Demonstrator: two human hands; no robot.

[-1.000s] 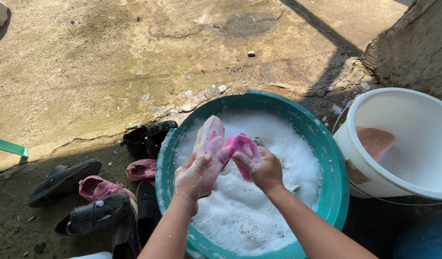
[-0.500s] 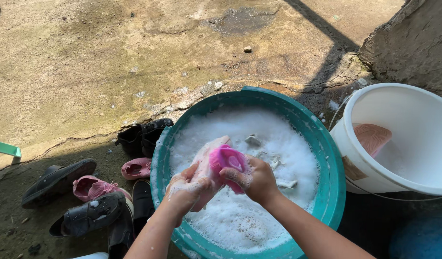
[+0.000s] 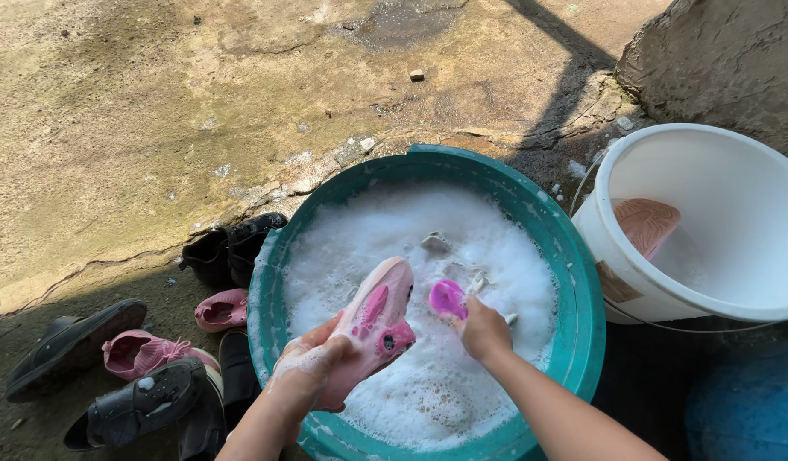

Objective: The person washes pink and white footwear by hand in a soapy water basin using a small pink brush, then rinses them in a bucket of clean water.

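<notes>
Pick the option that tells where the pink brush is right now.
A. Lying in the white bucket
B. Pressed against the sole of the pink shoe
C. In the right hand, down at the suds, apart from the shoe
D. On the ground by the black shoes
C: the right hand holds the pink brush at the foam in the teal basin, while the left hand holds the pink shoe apart from it.

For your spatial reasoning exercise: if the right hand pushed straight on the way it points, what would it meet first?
The right hand holds a pink brush aimed up-left; likely the suds, though depth is unclear.
</notes>
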